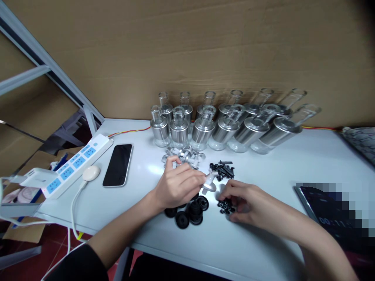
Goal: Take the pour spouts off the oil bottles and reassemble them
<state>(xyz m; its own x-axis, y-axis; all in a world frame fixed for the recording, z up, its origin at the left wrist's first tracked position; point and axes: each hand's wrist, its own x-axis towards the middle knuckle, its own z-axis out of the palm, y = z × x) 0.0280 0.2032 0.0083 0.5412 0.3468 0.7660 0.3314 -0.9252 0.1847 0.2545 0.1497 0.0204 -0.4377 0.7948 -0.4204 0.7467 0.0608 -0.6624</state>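
Note:
My left hand [178, 183] is closed, pinching a silvery pouring spout [209, 183] with a round flange, held just above the table. My right hand [244, 201] reaches down at a small heap of short black tubes [225, 206]; thumb and fingers are apart around the heap, and some fingertips are hidden. Black round stoppers [183, 220] lie in a pile below my left hand. Behind that hand is a heap of more silvery spout pieces [187, 154], partly covered by it. Small black elongated parts [224, 171] lie in a heap between and beyond my hands.
Two rows of glass bottles with metal sleeves [179, 130] stand along the cardboard wall [205, 47]. To the left are a phone [117, 165], a power strip [77, 166] and a white round charger [91, 173] with cables. A dark-screened device [319, 210] lies at right on the table [263, 249].

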